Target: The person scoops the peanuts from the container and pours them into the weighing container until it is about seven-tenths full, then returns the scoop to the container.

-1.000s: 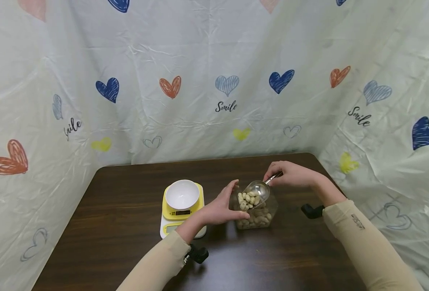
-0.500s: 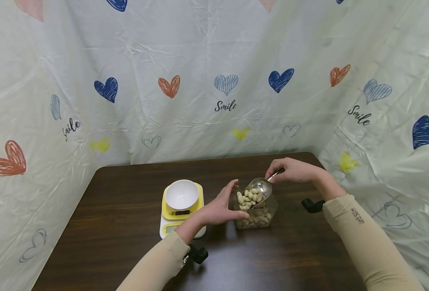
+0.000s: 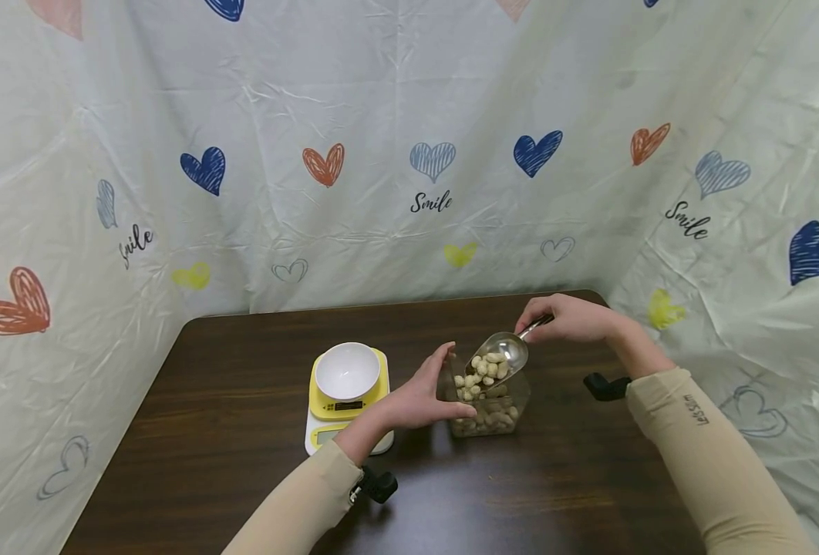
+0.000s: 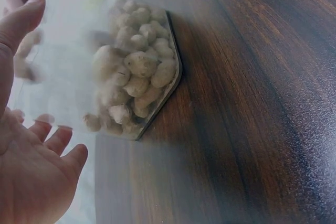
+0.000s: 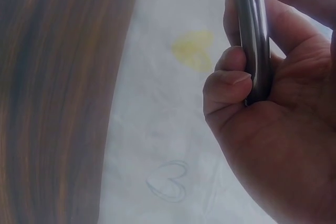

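Note:
My right hand [image 3: 567, 317] grips the handle of a metal scoop [image 3: 513, 348] that slants down to the left over a clear plastic container [image 3: 523, 397]. Unshelled peanuts [image 3: 487, 366] lie in the scoop's bowl, and more fill the container's lower part. Around the container's left side, my left hand [image 3: 419, 397] holds it, thumb at the front and fingers at the back. In the left wrist view, peanuts [image 4: 142, 65] show through the clear wall beside that hand. Curled fingers [image 5: 226, 90] wrap the scoop handle [image 5: 256, 45] in the right wrist view.
Left of the container, a white bowl [image 3: 348, 372] rests on a yellow and white kitchen scale [image 3: 383, 378]. Both stand on a dark wooden table [image 3: 243, 432]. A white curtain printed with hearts [image 3: 368, 254] hangs behind the table and along its sides.
My right hand has moved up and to the right, drawing the scoop with peanuts in it away from the container's left side. The left hand and container have stayed in place.

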Demonstrator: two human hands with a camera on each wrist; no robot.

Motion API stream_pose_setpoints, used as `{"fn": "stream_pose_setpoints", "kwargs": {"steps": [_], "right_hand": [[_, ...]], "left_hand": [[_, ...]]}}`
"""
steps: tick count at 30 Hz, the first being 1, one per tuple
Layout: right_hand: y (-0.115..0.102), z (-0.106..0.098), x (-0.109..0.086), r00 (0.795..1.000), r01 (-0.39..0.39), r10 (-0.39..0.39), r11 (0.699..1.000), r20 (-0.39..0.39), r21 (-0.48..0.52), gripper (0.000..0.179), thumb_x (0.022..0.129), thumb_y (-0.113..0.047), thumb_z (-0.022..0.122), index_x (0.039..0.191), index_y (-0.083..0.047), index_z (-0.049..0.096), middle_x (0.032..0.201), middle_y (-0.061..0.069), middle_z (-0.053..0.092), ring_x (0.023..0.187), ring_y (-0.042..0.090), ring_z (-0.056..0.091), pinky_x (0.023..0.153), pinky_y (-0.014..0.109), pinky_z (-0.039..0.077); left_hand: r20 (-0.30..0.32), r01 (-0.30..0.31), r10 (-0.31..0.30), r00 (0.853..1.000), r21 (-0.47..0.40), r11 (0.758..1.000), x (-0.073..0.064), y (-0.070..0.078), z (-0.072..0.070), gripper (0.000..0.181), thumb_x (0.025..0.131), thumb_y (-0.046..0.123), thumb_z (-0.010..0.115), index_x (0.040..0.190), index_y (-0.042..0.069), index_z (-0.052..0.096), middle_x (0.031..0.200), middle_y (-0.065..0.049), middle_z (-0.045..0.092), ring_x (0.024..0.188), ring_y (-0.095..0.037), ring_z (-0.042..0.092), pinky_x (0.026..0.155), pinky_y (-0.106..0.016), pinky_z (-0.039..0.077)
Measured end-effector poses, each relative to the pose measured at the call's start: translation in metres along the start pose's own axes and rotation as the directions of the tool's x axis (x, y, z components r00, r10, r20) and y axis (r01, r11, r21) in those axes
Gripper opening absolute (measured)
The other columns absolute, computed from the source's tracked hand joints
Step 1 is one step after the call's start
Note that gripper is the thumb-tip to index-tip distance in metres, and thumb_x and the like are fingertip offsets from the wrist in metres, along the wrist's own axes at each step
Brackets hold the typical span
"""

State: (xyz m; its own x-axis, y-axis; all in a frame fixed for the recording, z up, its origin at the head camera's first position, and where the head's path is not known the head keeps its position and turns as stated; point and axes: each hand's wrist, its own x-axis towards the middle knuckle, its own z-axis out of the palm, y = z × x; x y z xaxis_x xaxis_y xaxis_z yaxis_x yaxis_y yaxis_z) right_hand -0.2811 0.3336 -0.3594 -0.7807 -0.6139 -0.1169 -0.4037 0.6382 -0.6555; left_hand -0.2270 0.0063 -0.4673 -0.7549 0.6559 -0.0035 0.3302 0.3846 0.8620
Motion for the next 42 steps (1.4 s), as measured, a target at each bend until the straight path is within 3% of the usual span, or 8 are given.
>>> {"fn": "stream_pose_setpoints", "kwargs": {"steps": [14, 21, 26, 31, 36, 42], "right_hand": [[0.005, 0.005, -0.008, 0.999, -0.047, 0.047, 0.999, -0.009, 0.018, 0.015, 0.098, -0.028, 0.072, 0.11, -0.022, 0.076, 0.119, 0.0, 0.066, 0.117, 0.025, 0.057, 0.09, 0.039, 0.051], [0.011, 0.011, -0.014, 0.997, -0.048, 0.048, 0.999, -0.065, 0.009, 0.015, 0.099, -0.032, 0.071, 0.111, -0.026, 0.075, 0.12, -0.004, 0.066, 0.112, 0.02, 0.06, 0.091, 0.039, 0.05], [0.012, 0.017, -0.02, 0.991, -0.057, 0.057, 0.998, -0.122, 0.005, 0.015, 0.099, -0.034, 0.071, 0.111, -0.027, 0.076, 0.12, -0.006, 0.067, 0.112, 0.019, 0.06, 0.091, 0.039, 0.049], [0.005, 0.022, -0.025, 0.981, -0.078, 0.08, 0.997, -0.177, 0.019, 0.017, 0.099, -0.035, 0.07, 0.113, -0.026, 0.076, 0.119, -0.006, 0.067, 0.113, 0.02, 0.059, 0.09, 0.038, 0.048], [-0.006, 0.028, -0.027, 0.968, -0.104, 0.117, 0.992, -0.221, 0.068, 0.022, 0.099, -0.037, 0.07, 0.116, -0.023, 0.076, 0.119, -0.003, 0.067, 0.11, 0.022, 0.059, 0.088, 0.039, 0.049], [-0.022, 0.036, -0.027, 0.957, -0.11, 0.124, 0.992, -0.262, 0.068, 0.026, 0.099, -0.038, 0.069, 0.118, -0.022, 0.075, 0.12, -0.001, 0.066, 0.111, 0.023, 0.059, 0.09, 0.043, 0.049]], "left_hand": [[0.002, 0.02, -0.02, 1.0, -0.018, 1.0, -0.001, -0.002, 0.0, 0.115, 0.084, 0.053, 0.081, 0.164, 0.034, 0.001, 0.165, -0.001, 0.022, 0.151, -0.016, 0.022, 0.116, -0.048, 0.03], [-0.017, 0.044, -0.045, 0.999, -0.053, 0.998, -0.006, 0.001, 0.0, 0.128, 0.081, 0.052, 0.085, 0.16, 0.041, -0.015, 0.17, 0.002, 0.009, 0.153, -0.015, 0.017, 0.116, -0.051, 0.029], [-0.048, 0.017, -0.018, 0.999, -0.021, 1.0, -0.018, 0.004, -0.005, 0.125, 0.082, 0.055, 0.083, 0.16, 0.042, -0.013, 0.17, 0.006, 0.005, 0.153, -0.016, 0.016, 0.117, -0.053, 0.029], [-0.099, -0.051, 0.05, 0.994, -0.008, 0.999, -0.04, 0.01, -0.022, 0.12, 0.082, 0.055, 0.083, 0.162, 0.042, -0.005, 0.168, 0.011, 0.012, 0.153, -0.013, 0.017, 0.116, -0.052, 0.029], [-0.161, -0.087, 0.096, 0.982, 0.06, 0.994, -0.065, 0.005, -0.05, 0.115, 0.082, 0.055, 0.083, 0.162, 0.043, 0.002, 0.166, 0.013, 0.018, 0.151, -0.01, 0.019, 0.116, -0.052, 0.029], [-0.272, -0.027, 0.092, 0.958, 0.234, 0.972, -0.091, -0.012, -0.083, 0.115, 0.08, 0.051, 0.086, 0.165, 0.034, 0.01, 0.167, 0.006, 0.02, 0.153, -0.021, 0.017, 0.116, -0.056, 0.028]]}}
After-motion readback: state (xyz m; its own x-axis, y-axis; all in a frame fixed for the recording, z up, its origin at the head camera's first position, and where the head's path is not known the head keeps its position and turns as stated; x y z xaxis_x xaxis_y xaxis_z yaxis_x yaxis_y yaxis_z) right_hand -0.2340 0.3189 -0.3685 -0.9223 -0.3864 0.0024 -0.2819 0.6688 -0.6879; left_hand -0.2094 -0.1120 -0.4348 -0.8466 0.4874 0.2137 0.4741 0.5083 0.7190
